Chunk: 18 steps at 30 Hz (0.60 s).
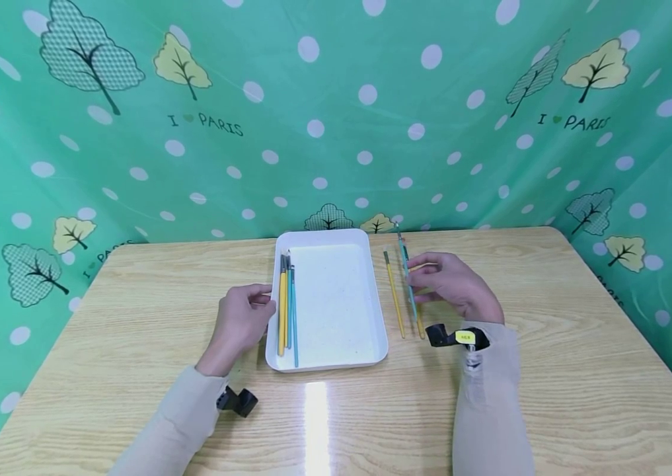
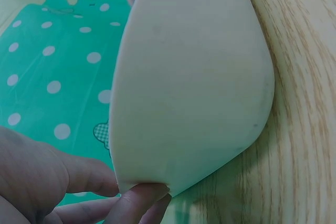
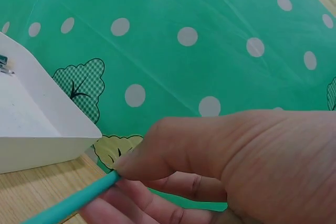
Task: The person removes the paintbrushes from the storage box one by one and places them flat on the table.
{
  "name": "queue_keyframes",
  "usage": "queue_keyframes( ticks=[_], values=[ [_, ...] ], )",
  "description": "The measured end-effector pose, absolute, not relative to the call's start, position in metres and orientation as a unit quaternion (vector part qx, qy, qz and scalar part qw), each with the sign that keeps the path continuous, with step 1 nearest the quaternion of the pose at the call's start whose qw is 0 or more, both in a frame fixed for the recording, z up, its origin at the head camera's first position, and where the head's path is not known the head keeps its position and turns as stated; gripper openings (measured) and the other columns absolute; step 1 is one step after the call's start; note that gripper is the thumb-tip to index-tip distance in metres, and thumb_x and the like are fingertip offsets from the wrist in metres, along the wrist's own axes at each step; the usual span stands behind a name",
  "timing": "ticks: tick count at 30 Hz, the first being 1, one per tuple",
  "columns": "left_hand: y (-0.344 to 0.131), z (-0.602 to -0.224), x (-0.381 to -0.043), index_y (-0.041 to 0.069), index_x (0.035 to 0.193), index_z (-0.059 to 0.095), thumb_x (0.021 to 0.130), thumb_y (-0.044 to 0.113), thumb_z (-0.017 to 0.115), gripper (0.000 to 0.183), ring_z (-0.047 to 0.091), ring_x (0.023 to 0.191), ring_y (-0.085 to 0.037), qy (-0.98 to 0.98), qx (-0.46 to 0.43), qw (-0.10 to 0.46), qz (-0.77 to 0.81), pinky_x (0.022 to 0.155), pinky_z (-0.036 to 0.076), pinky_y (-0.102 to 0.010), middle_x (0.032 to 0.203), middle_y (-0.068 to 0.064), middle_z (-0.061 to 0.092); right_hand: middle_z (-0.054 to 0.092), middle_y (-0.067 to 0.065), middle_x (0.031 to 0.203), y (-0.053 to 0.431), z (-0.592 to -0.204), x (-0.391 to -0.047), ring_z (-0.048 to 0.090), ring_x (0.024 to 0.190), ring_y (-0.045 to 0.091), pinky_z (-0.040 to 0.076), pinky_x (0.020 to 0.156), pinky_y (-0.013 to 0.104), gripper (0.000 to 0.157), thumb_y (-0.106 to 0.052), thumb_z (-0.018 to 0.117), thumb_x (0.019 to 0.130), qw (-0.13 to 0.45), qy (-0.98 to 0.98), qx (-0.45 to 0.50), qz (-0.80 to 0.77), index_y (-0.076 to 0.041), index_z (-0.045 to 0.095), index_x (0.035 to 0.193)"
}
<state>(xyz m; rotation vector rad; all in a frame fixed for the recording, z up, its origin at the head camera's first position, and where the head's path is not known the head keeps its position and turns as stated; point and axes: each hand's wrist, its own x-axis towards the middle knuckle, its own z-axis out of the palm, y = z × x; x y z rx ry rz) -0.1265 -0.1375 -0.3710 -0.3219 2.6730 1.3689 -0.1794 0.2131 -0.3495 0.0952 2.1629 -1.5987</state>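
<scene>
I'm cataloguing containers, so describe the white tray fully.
The white tray is a shallow, roughly rectangular container with rounded corners and raised walls, apparently plastic. It rests open side up on the wood-grained table, long sides running front to back. Several brushes lie inside along its left wall, which the left hand holds.
</scene>
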Motion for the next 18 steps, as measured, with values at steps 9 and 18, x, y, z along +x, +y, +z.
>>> queue_keyframes(
  ticks=[9, 18],
  values=[
    [-0.139, -0.369, -0.126, -0.001, 0.137, 0.061, 0.099, 0.012, 0.058, 0.040, 0.067, 0.100, -0.027, 0.893, -0.099, 0.051, 0.437, 0.070, 0.061, -0.027, 0.118, -0.020, 0.066, 0.065, 0.020, 0.125, 0.219, -0.350, -0.178, 0.069, 0.090, 0.019, 0.062, 0.089, 0.038, 0.049, -0.012, 0.064, 0.097, 0.224, 0.787, 0.061, -0.572, 0.001, 0.050, 0.142],
    [-0.136, -0.371, -0.127, 0.000, 0.138, 0.061, 0.100, 0.012, 0.058, 0.040, 0.066, 0.102, -0.028, 0.894, -0.099, 0.053, 0.434, 0.073, 0.061, -0.027, 0.119, -0.019, 0.066, 0.070, 0.017, 0.120, 0.228, -0.354, -0.177, 0.071, 0.089, 0.018, 0.062, 0.089, 0.036, 0.050, -0.013, 0.069, 0.093, 0.211, 0.800, 0.099, -0.553, -0.001, 0.053, 0.139]
  ],
)
